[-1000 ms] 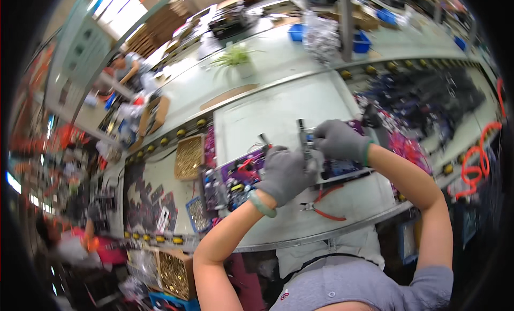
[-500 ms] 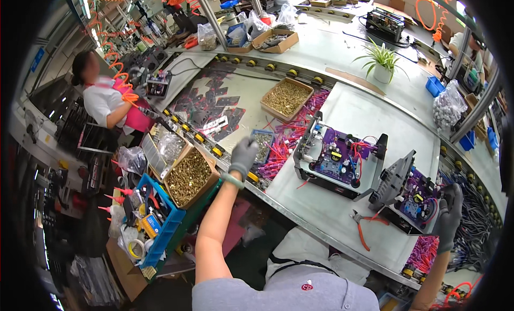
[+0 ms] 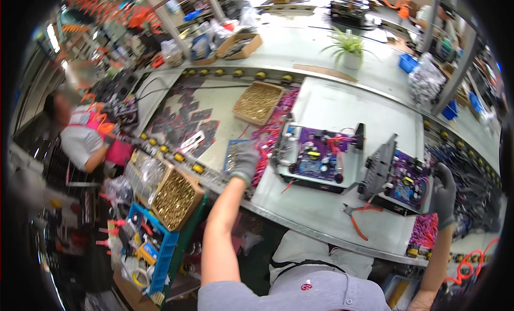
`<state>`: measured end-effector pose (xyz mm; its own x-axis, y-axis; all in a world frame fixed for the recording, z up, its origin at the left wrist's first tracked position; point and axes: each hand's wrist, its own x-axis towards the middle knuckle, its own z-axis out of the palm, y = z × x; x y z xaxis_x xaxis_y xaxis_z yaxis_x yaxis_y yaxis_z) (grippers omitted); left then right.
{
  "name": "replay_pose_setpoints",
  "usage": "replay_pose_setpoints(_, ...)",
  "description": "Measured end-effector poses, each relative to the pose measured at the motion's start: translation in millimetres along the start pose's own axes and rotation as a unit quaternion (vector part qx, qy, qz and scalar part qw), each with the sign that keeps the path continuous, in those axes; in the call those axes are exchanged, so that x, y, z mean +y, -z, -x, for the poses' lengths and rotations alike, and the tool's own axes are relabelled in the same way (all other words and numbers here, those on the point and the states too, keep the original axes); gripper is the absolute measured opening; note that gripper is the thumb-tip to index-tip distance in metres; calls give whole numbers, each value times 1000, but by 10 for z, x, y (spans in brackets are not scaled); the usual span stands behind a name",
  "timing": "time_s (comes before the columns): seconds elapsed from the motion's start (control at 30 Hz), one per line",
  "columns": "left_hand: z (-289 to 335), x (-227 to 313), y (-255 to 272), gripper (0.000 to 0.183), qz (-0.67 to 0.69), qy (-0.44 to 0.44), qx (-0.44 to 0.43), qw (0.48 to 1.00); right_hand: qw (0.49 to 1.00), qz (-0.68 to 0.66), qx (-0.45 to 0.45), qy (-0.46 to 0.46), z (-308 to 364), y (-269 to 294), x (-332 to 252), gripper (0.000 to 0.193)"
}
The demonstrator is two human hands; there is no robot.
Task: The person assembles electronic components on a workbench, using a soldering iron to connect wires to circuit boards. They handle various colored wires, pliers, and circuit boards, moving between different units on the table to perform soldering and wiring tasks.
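My left hand, in a grey glove, is over a small blue tray of small metal parts; its fingertips are blurred, and I cannot see whether anything is in them. At the far right my gloved right hand grips the right end of an open electronics unit with a purple circuit board and a tilted black grille panel. A second open unit, with a purple board and red and blue wires, sits to its left. Pliers with orange handles lie before the two units.
A cardboard box of brass-coloured parts and red-purple wires lie beyond my left hand. Nearer left are another parts box and a blue crate of tools. Dark cables lie right. A co-worker is at far left.
My left hand has come down onto the blue tray. The view has turned, so the bench appears further left and higher. My right hand is still at the right unit.
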<state>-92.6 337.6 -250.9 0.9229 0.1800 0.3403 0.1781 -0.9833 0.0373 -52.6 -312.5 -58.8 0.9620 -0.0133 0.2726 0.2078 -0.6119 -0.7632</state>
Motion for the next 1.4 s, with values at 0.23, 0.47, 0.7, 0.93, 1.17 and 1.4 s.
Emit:
replay_pose_setpoints(0.23, 146, -451, 838, 10, -121, -111, -125, 978, 998, -57, -10, -38, 18, 14, -123, 40)
replay_pose_setpoints(0.47, -429, 40, 1967, 18, 494, 156, -17, 855, 951, 162, 192, 178, -32, 50, -424, 38)
replay_pose_setpoints(0.7, -559, 2978, 2872, 22, 591, -171, -226, 755, 948, -246, -107, 168, 98, -300, -1470, 26)
replay_pose_setpoints(0.93, -555, 4381, 2450, 22, 542, -319, -108, 770, 955, -250, 101, 127, 116, 140, -724, 6)
replay_pose_setpoints(1.17, -455, 4388, 2219, 13, 547, -392, -92, 734, 968, -247, -34, 40, 272, 278, -731, 16)
replay_pose_setpoints(1.4, -383, 4306, 2328, 11, 504, -475, -39, 720, 977, -167, -68, 113, 233, 438, -732, 16)
